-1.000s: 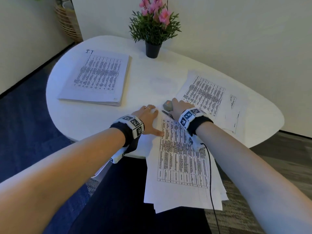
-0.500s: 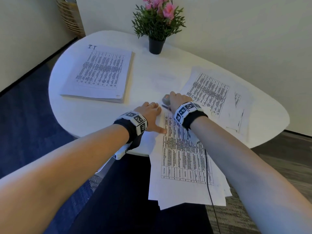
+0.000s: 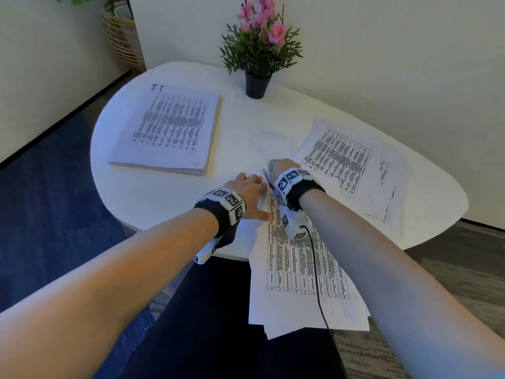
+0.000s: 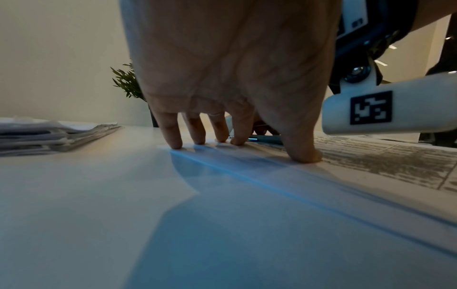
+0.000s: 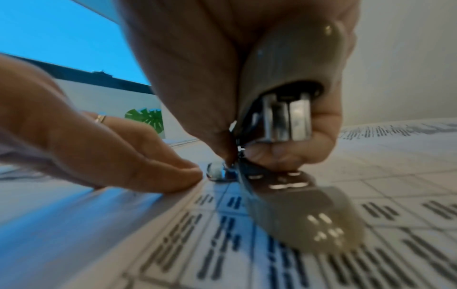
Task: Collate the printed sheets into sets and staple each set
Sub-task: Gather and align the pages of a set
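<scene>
Head view: the left hand [image 3: 247, 191] lies flat, fingers straight, on the left margin of the sheet set [image 3: 297, 269], which overhangs the near edge of the white worktop [image 3: 164, 198]. Just right of it, the right hand [image 3: 282, 168] is curled over the grey stapler [image 3: 271, 164] at the set's far corner. A thick stack [image 3: 169, 129] lies well left of both hands; loose printed sheets [image 3: 347, 160] lie just right of the right hand; a potted plant [image 3: 258, 56] stands beyond them.

Left wrist view: the fingertips [image 4: 173, 143] and thumb press the paper edge.

Right wrist view: the right hand [image 5: 247, 78] grips the stapler [image 5: 291, 97], whose mouth stands partly open over the printed page [image 5: 272, 254].
</scene>
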A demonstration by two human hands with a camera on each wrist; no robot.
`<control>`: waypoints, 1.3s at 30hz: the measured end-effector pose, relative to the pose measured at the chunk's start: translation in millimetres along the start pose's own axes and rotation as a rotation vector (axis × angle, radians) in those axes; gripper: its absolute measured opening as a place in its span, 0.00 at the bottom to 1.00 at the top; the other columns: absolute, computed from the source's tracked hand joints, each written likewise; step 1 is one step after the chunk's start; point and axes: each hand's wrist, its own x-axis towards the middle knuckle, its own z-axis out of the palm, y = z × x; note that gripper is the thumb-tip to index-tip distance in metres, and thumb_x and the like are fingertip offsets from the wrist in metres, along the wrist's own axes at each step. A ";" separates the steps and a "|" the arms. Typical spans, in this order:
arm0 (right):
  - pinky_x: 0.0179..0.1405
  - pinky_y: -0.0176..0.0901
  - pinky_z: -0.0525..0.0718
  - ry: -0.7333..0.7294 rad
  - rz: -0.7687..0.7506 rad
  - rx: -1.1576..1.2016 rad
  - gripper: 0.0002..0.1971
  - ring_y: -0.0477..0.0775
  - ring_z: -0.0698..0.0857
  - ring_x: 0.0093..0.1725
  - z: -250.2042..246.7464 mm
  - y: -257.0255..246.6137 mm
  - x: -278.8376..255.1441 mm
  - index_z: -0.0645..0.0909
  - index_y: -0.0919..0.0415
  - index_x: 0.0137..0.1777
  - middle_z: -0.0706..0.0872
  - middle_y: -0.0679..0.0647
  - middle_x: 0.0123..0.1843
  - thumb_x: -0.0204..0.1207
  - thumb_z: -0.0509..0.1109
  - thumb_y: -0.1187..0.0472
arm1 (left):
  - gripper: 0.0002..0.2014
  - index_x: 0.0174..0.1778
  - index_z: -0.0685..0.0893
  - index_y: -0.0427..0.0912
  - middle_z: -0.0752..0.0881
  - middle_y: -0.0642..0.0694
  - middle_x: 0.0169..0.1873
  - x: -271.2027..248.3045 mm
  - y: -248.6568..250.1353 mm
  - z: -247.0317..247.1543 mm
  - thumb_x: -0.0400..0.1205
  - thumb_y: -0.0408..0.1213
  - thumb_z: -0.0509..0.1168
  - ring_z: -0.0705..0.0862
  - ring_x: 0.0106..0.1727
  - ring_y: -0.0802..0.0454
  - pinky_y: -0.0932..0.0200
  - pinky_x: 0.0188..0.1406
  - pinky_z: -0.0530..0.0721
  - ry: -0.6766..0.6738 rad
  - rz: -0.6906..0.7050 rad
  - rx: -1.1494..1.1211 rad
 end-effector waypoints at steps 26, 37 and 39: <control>0.46 0.41 0.79 0.071 -0.219 0.570 0.21 0.52 0.82 0.47 -19.3 11.1 -79.3 0.84 0.55 0.63 0.81 0.53 0.56 0.69 0.75 0.67 | 0.13 0.49 0.88 0.38 0.91 0.44 0.34 -14.5 -8.5 8.9 0.70 0.33 0.79 0.91 0.36 0.52 0.56 0.42 0.90 0.256 -0.178 -1.250; 0.35 0.26 0.75 -0.002 -0.144 0.456 0.23 0.41 0.79 0.43 -24.6 47.7 -95.5 0.80 0.56 0.68 0.80 0.43 0.51 0.73 0.73 0.70 | 0.05 0.42 0.88 0.27 0.91 0.36 0.34 -46.9 -48.4 10.7 0.72 0.24 0.75 0.91 0.35 0.47 0.63 0.38 0.89 0.152 -0.335 -1.375; 0.37 0.32 0.75 0.076 -0.003 0.457 0.20 0.44 0.80 0.43 -28.9 76.0 -93.7 0.81 0.60 0.66 0.84 0.52 0.52 0.74 0.71 0.70 | 0.04 0.41 0.87 0.29 0.91 0.35 0.36 -65.6 -73.2 16.0 0.74 0.25 0.74 0.91 0.35 0.49 0.63 0.38 0.89 0.160 -0.384 -1.359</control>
